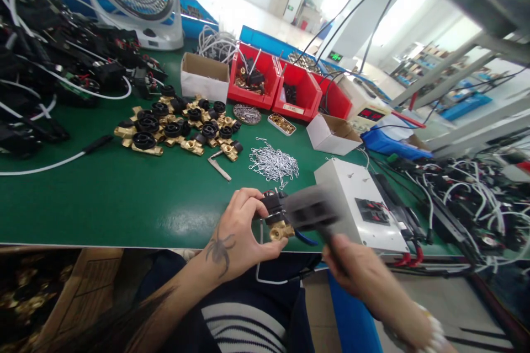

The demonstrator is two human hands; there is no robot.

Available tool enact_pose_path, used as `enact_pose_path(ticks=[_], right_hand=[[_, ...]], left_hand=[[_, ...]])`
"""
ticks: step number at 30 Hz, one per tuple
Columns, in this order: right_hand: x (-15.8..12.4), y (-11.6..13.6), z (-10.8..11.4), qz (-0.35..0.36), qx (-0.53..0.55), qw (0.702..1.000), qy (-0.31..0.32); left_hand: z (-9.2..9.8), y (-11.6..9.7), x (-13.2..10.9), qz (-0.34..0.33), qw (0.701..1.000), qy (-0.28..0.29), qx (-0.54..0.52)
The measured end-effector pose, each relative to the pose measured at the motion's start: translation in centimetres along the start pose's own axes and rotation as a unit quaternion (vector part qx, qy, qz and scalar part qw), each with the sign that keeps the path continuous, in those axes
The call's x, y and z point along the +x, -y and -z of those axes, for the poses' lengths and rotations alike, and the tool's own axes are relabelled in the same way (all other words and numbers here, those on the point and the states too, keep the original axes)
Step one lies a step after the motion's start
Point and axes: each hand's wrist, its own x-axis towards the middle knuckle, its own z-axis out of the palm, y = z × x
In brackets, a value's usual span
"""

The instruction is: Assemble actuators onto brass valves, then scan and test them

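My left hand point(242, 226) is closed round a brass valve point(280, 230) with a black plastic housing on top, near the front edge of the green table. A white cable hangs from beside this valve. In my right hand point(358, 265) is a hammer point(312, 207), gripped by its dark handle. Its broad grey head is smeared by motion and stands just right of the valve's housing; whether they touch I cannot tell. Beyond my hands lies a heap of metal clip pins point(274, 162).
Several brass valves with black caps point(144, 140) lie at the back left, near a small metal tool point(219, 168). Red bins point(254, 96) and white boxes point(202, 91) line the back. A white control box point(351, 198) stands on the right. Cabled black units point(74, 66) crowd the left, below a fan point(159, 38).
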Motion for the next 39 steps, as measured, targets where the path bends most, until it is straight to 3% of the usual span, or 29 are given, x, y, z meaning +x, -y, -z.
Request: enact_pose_path(ticks=[3,8,12,16,21,26,31,36,39], right_hand=[[0.4,-0.5,-0.2,0.007,-0.037,0.999,0.035],[0.3,-1.1,0.1,-0.005,0.015,1.000,-0.025],[0.3,-0.9,0.1,0.008,-0.062,0.998,0.028],[0.0,-0.5,0.9,-0.001,-0.009,1.000,0.006],[0.5,-0.9,0.2,-0.024,-0.016,0.998,0.055],[0.3,-0.9,0.5,0.000,-0.003,1.000,0.009],[0.6,-0.9,0.3,-0.011,-0.037,0.997,0.062],[0.4,-0.9,0.9,0.024,-0.018,1.000,-0.003],[0.5,-0.7,0.4,0.011,-0.042,0.999,0.032]], left_hand=[[0.0,0.0,0.0,0.003,1.000,0.000,-0.002],[0.0,0.0,-0.1,0.001,1.000,-0.001,0.003],[-0.1,0.0,-0.1,-0.014,1.000,-0.005,0.005],[-0.1,-0.1,-0.1,-0.003,1.000,-0.002,0.002],[-0.2,0.0,-0.1,-0.012,1.000,-0.004,0.005],[-0.1,0.1,-0.2,-0.005,1.000,0.003,0.003],[-0.1,0.1,-0.2,-0.024,1.000,0.000,0.009],[-0.1,0.0,-0.2,-0.017,1.000,0.006,0.012],[0.0,0.0,-0.2,-0.024,1.000,0.006,0.013]])
